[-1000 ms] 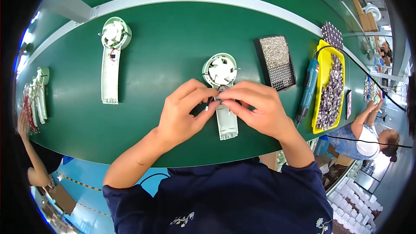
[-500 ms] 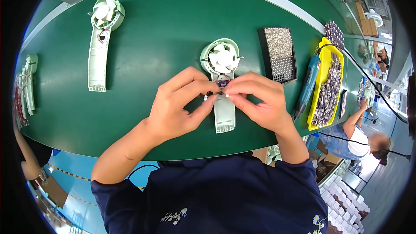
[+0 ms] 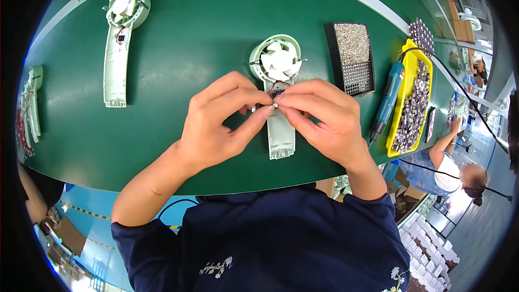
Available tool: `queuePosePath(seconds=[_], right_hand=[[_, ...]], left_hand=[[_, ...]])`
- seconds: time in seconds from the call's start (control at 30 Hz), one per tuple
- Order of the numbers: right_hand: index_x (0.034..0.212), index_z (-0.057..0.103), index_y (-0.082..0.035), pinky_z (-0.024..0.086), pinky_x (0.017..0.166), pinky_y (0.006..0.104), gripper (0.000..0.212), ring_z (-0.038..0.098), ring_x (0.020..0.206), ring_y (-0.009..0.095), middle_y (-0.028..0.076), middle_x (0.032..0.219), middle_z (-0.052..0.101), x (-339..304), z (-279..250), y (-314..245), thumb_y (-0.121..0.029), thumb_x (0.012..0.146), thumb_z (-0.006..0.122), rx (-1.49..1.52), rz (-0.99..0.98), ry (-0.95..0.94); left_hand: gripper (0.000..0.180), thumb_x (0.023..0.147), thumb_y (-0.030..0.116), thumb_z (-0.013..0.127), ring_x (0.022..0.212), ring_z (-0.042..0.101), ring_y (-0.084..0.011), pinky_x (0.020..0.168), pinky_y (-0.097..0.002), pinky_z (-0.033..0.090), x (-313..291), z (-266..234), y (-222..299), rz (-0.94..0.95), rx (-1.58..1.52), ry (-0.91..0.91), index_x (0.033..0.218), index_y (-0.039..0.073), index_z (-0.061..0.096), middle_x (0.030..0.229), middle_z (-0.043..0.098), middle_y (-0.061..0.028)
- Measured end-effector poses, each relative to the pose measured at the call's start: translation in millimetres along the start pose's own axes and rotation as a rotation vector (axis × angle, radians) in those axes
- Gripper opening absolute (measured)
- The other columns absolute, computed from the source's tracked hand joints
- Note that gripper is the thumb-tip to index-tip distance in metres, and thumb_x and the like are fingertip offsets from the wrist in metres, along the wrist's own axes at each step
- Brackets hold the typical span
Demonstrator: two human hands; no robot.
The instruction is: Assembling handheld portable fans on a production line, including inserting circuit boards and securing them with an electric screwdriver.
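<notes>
A pale green handheld fan half (image 3: 281, 139) lies face up in front of me, its round head with white blades (image 3: 280, 60) pointing away. Red wires run from the head to a small dark board (image 3: 277, 92), mostly covered by my fingers. Above the handle, my left hand (image 3: 219, 116) and my right hand (image 3: 327, 121) meet fingertip to fingertip in a pinch. Between them is a tiny white-tipped part (image 3: 275, 105); its kind is too small to tell. Another white bit (image 3: 253, 108) shows beside the left fingers.
A second opened fan (image 3: 116, 70) lies at left, with more shells (image 3: 33, 103) at the far left edge. To the right are a black box of small metal screws (image 3: 351, 43), a blue electric screwdriver (image 3: 388, 100) and a yellow tray (image 3: 393, 135) of small boards. A co-worker (image 3: 440, 157) sits beyond.
My hands have drawn closer together, and the fingertips now meet over the board. The whole scene has shifted slightly in view; the fan lies as before.
</notes>
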State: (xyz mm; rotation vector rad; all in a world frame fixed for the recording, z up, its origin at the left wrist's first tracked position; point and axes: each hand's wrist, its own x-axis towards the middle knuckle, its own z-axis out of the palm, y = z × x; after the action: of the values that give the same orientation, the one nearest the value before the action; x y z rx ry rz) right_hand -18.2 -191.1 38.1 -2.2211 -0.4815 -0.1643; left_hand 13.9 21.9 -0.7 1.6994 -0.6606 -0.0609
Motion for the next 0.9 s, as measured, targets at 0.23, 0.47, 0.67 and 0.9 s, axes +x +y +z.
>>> queuePosePath(seconds=[0.23,0.47,0.67,0.9], right_hand=[[0.097,0.077,-0.002,0.052,0.065,0.0261,0.023,0.065,0.078,0.014,0.007,0.104,0.064,-1.9,-1.3,0.8,0.009,0.078,0.081,0.073,0.055,-0.040],[0.100,0.074,-0.003,0.040,0.061,0.0216,0.018,0.052,0.077,0.007,0.003,0.111,0.055,1.5,-10.7,-4.8,0.005,0.084,0.078,0.239,0.272,-0.176],[0.097,0.074,-0.002,0.040,0.064,0.0208,0.013,0.049,0.077,0.006,0.004,0.111,0.054,3.0,-18.2,-3.1,0.003,0.086,0.076,0.285,0.365,-0.203],[0.092,0.071,-0.003,0.048,0.069,0.0271,0.016,0.059,0.080,0.015,0.005,0.109,0.055,21.7,-38.2,-3.5,0.001,0.079,0.079,-0.240,0.190,-0.248]], left_hand=[[0.016,0.081,-0.004,0.080,0.072,0.064,-0.0183,0.059,-0.0287,0.054,-1.8,0.0,0.1,-0.014,-0.011,0.000,0.095,0.000,0.074,0.088,0.066,-0.0085],[0.013,0.083,-0.003,0.079,0.073,0.065,-0.0195,0.060,-0.0295,0.053,-1.0,1.6,-0.1,-0.031,-0.030,0.004,0.094,0.001,0.074,0.089,0.066,-0.0080],[0.013,0.083,-0.002,0.079,0.073,0.066,-0.0197,0.059,-0.0310,0.053,-1.6,2.6,-2.7,-0.025,-0.013,0.006,0.095,0.002,0.074,0.087,0.065,-0.0070],[0.026,0.081,-0.002,0.079,0.074,0.065,-0.0195,0.064,-0.0324,0.053,-6.9,10.1,-0.1,-0.044,0.052,0.021,0.106,0.002,0.073,0.094,0.063,-0.0079]])
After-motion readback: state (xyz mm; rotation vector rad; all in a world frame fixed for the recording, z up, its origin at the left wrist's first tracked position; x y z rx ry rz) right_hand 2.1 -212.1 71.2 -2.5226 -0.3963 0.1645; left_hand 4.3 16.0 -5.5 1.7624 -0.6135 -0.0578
